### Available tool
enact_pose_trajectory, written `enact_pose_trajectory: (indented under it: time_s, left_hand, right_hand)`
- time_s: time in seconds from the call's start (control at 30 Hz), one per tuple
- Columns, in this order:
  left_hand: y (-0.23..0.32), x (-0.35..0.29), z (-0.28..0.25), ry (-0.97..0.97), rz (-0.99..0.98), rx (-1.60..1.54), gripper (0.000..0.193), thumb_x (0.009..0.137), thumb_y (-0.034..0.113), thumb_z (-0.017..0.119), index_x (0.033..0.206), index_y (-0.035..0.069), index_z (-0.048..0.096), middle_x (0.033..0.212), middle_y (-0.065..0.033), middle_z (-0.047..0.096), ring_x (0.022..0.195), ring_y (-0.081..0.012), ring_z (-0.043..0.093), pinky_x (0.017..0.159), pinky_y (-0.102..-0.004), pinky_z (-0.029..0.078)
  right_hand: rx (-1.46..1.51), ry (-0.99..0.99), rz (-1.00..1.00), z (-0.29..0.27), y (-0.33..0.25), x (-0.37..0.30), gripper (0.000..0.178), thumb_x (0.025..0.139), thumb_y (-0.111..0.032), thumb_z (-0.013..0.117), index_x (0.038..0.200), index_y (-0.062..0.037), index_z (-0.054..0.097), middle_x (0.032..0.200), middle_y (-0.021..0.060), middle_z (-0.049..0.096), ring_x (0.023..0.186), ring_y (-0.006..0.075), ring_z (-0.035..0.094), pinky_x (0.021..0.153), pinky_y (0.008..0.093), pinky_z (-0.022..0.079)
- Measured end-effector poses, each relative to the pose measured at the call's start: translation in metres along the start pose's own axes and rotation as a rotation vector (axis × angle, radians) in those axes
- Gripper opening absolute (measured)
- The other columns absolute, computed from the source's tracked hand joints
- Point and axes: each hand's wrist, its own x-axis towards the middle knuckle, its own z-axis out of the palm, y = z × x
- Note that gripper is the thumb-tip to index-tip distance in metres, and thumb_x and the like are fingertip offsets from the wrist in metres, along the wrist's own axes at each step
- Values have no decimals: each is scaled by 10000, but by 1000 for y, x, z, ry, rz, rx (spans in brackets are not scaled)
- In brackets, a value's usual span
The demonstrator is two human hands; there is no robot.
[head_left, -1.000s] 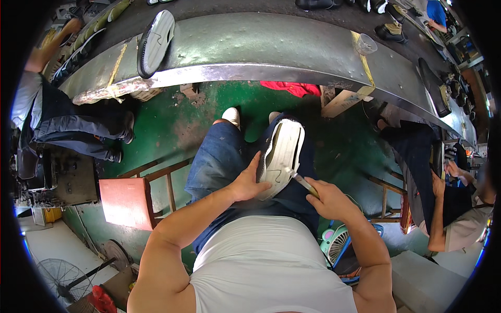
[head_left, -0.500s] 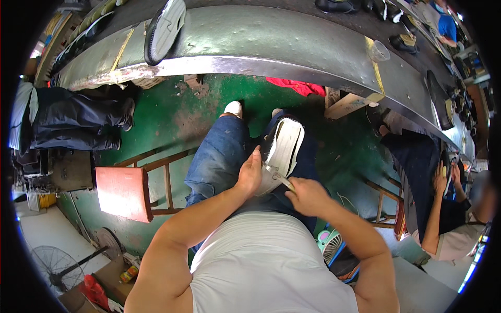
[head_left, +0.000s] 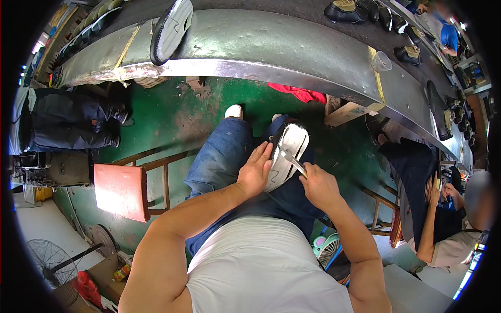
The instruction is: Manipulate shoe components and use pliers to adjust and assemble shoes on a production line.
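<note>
I am watching the left hand (head_left: 255, 175) gripping a white-soled shoe (head_left: 287, 154) while the right hand (head_left: 318, 185), just beside the shoe, is pinching a thin metal tool (head_left: 293, 163).

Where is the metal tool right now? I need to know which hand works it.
In the head view, the metal tool is in the right hand, its tip on the white sole of the shoe that the left hand steadies on the lap.
</note>
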Motion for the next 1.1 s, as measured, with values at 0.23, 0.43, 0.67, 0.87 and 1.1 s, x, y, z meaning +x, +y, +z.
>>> enact_pose_trajectory:
  time_s: [0.23, 0.43, 0.67, 0.87, 1.1]
  left_hand:
    - [8, 15, -19, -274, 260, 332, 569, 998, 182, 532, 1542, 191, 365, 1601, -267, 199, 1387, -446, 406, 1115, -411, 426]
    - [28, 34, -33, -459, 81, 330, 561, 1016, 243, 502, 1553, 269, 343, 1606, -291, 139, 1371, -456, 426, 1067, -450, 476]
    - [24, 22, -34, -477, 199, 426, 585, 1021, 290, 504, 1567, 195, 313, 1605, -301, 159, 1390, -438, 412, 1115, -406, 419]
    - [18, -4, -39, -335, -368, -270, 778, 954, 280, 642, 1537, -61, 255, 1492, -302, 430, 1385, -337, 460, 1135, -340, 369]
    - [13, -3, -34, -366, -392, -362, 797, 932, 194, 700, 1554, -30, 254, 1464, -225, 495, 1348, -246, 480, 1136, -327, 353]
  right_hand:
    - [375, -62, 149, 24, 30, -9, 208, 937, -177, 636, 1047, -2, 615, 909, 204, 668, 832, 425, 654, 753, 471, 528]
    - [653, -158, 282, -21, 37, 7, 274, 1007, -253, 555, 1067, 10, 603, 842, 125, 655, 777, 241, 676, 732, 383, 537]
    - [297, -5, 75, 25, 38, 40, 346, 1008, -324, 530, 1004, 20, 562, 878, 268, 668, 839, 463, 648, 752, 542, 506]
    - [337, -192, 134, -4, 21, 26, 354, 1009, -333, 534, 1014, 19, 562, 871, 260, 666, 831, 458, 647, 758, 521, 503]
    - [305, -222, 120, 27, 8, -8, 329, 988, -319, 569, 1058, 2, 598, 873, 228, 665, 819, 447, 647, 735, 483, 516]
